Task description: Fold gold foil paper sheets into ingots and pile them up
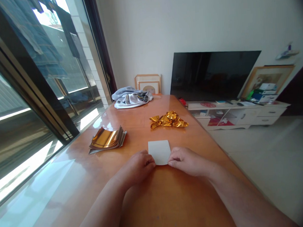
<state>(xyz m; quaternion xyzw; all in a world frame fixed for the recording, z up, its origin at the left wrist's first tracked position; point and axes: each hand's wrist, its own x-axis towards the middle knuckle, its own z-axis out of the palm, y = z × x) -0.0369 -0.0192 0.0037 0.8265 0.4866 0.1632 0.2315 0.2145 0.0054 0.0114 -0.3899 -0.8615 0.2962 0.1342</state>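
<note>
A small square sheet of paper (pixel 159 152), pale side up, lies on the wooden table in front of me. My left hand (pixel 142 165) pinches its near left corner, fingers curled. At the near right corner my right hand (pixel 182 159) grips the same sheet between thumb and bent fingers. The sheet's near edge bows slightly. To the left sits a stack of shiny gold foil paper (pixel 107 137), its top sheets curling up. Beyond the sheet, slightly to the right, rest several crumpled and folded gold foil pieces (pixel 169 120).
The wooden table (pixel 171 207) runs away from me. A bundle of grey cloth (pixel 132 97) and framed pictures (pixel 148 83) are at its far end. Sliding glass doors (pixel 49 64) stand at left. A television (pixel 213 75) and a white cabinet (pixel 258 114) are at right.
</note>
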